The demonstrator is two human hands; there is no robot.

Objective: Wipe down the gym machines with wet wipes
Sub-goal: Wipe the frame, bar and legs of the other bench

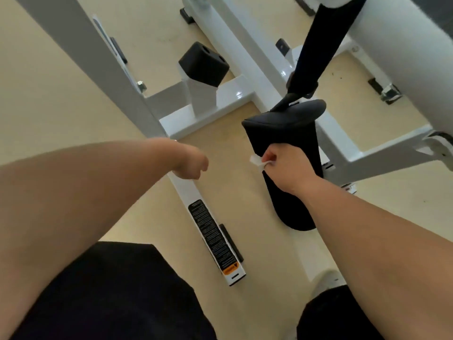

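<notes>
A white gym machine frame (235,99) stands on the beige floor, seen from above. Its black padded seat (286,133) sits in the middle right. My right hand (286,168) presses on the seat's near side, shut on a white wet wipe (256,160) whose corner sticks out to the left. My left hand (190,163) hovers over a white frame rail (186,190) to the left of the seat, fingers curled closed and holding nothing that I can see.
A black rubber stop block (203,63) sits on a white post behind the hands. A black upholstered pad arm (318,42) rises behind the seat. A warning label (213,236) runs along the rail. My dark shorts (110,295) fill the bottom.
</notes>
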